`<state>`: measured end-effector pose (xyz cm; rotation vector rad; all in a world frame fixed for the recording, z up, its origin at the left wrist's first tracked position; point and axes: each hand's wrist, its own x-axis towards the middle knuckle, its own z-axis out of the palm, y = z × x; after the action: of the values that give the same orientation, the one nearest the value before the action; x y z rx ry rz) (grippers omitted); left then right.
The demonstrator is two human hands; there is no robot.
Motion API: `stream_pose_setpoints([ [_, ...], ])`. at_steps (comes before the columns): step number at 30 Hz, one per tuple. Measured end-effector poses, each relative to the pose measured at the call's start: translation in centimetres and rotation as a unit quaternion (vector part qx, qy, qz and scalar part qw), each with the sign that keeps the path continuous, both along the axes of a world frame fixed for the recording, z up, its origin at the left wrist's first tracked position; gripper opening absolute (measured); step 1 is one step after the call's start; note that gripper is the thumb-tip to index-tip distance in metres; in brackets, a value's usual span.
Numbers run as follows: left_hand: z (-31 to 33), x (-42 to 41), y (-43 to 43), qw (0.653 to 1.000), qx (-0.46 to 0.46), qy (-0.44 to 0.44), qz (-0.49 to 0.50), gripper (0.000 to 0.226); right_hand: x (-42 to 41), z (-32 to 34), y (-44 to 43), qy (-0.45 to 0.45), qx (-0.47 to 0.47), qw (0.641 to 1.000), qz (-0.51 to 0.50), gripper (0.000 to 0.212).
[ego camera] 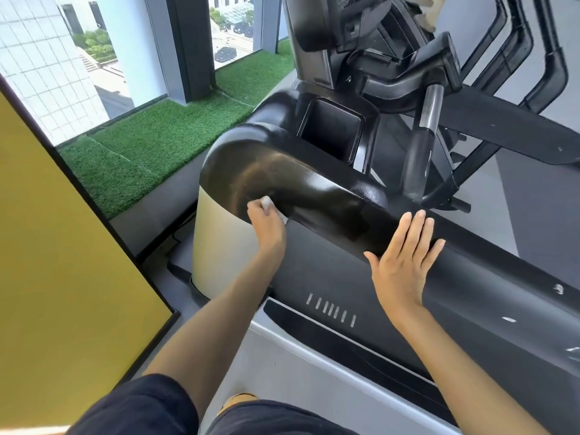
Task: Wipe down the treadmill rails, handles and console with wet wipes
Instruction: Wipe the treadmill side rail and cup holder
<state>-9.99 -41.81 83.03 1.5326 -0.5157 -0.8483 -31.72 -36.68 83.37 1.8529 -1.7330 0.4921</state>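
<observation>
Head view, 1 person, both forearms in frame, standing at the treadmill (470, 309).

- Left hand (266, 226): fingers curled round a small white wipe (266, 203), which showed just past the knuckles. The wipe was pressed to the glossy black rail (317, 189), on the lower edge of its outer bend at the treadmill's front left corner. A faint dull smear showed on the bend above the wipe.
- Right hand (405, 259): flat and relaxed, fingers straight, grasping nothing. Palm and fingers lay on the straight run of the same rail, well apart from the left hand.
- Cream post (219, 243) stood directly under the bend.
- Square cup pocket (331, 131) was sunk into the black top just behind the bend.
- Upright handle (422, 152), black grip with a silver upper part, stood to the right of the pocket. Neither hand touched it.
- Console (314, 23) was at the top edge, seen only from its underside.
- Grey side step (292, 356) ran along the near left edge of the treadmill.
- Surroundings: green turf strip (157, 142) below a window (94, 42); yellow panel (62, 262) at far left.
</observation>
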Motion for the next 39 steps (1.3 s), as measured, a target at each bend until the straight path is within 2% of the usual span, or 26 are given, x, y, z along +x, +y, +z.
stream_pose_setpoints([
  [2, 0.4, -3.2, 1.3, 0.999, -0.027, 0.005, -0.032, 0.009, 0.0, 0.0, 0.0, -0.001, 0.001, 1.0, 0.0, 0.113],
  [6, -1.3, -9.7, 5.2, 0.978, -0.06, -0.004, -0.2, 0.006, 0.2, 0.2, 0.0, -0.006, 0.011, 1.0, -0.002, 0.113],
  [7, -1.7, -9.8, 5.1, 0.977, -0.054, -0.002, -0.209, 0.007, 0.1, 0.2, 0.1, -0.006, 0.013, 1.0, -0.003, 0.112],
  [11, -1.3, -5.1, 2.4, 0.996, -0.008, 0.051, -0.073, 0.009, 0.0, 0.5, 0.3, -0.005, 0.02, 1.0, 0.0, 0.109],
  [15, -0.6, -3.5, 0.8, 0.995, 0.02, 0.097, -0.025, 0.012, 0.0, 0.7, 0.5, -0.004, 0.039, 0.999, 0.001, 0.112],
  [17, -0.2, -6.4, 2.0, 0.996, 0.004, 0.082, -0.044, 0.016, -0.1, 0.9, 0.6, -0.003, 0.05, 0.999, 0.004, 0.114],
  [21, -1.2, -12.5, 5.9, 0.976, -0.01, 0.063, -0.21, 0.007, -0.9, 1.2, 0.7, 0.031, 0.053, 0.998, 0.015, 0.111],
  [23, -1.3, -12.1, 5.6, 0.98, -0.002, 0.078, -0.184, 0.006, -1.6, 1.5, 0.9, 0.046, 0.051, 0.997, 0.032, 0.109],
  [26, 0.0, -9.0, 3.3, 0.995, -0.005, 0.082, -0.05, 0.008, -2.8, 1.2, 1.8, 0.044, 0.045, 0.997, 0.052, 0.104],
  [28, 1.4, -8.1, 2.8, 0.995, -0.003, 0.104, -0.004, 0.012, -3.5, 0.6, 2.9, 0.017, 0.039, 0.999, 0.026, 0.103],
  [30, 2.8, -9.8, 4.0, 0.995, -0.01, 0.098, -0.011, 0.015, -4.4, 0.0, 3.9, -0.007, 0.036, 0.999, 0.0, 0.102],
  [35, 4.3, -17.6, 9.6, 0.977, -0.102, -0.004, -0.185, 0.038, -6.8, 0.6, 4.3, -0.029, 0.031, 0.999, 0.011, 0.1],
  [37, 4.9, -17.7, 9.7, 0.978, -0.115, -0.02, -0.171, 0.039, -7.7, 1.3, 4.3, -0.047, 0.032, 0.998, 0.019, 0.097],
  [39, 5.7, -15.9, 8.3, 0.986, -0.134, -0.034, -0.098, 0.038, -8.5, 1.7, 4.4, -0.064, 0.034, 0.997, 0.024, 0.09],
])
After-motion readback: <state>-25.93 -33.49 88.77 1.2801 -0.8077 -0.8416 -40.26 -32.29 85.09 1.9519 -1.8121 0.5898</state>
